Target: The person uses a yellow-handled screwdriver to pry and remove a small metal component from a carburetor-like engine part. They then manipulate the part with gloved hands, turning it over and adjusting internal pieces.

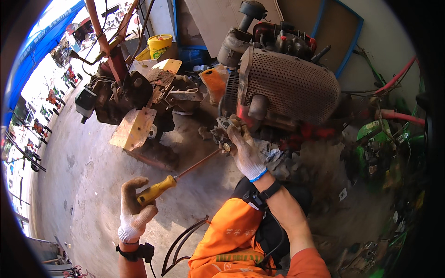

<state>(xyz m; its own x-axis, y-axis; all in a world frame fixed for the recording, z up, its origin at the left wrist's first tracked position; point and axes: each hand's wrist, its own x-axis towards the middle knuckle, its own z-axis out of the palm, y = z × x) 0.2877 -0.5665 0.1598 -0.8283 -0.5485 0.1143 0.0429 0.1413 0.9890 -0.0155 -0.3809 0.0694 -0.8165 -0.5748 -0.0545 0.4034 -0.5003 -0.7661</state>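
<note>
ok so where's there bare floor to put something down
The widest free patch is the concrete floor left of the yellow screwdriver; a smaller one lies between its shaft and the orange clothing. It's crowded at right, among green parts, and around the perforated metal cover.

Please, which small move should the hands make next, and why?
Perhaps seat the yellow-handled screwdriver firmly against the metal part: the left hand holds the handle, the right hand holds the part, and the shaft points to its lower edge, contact unclear.
</note>
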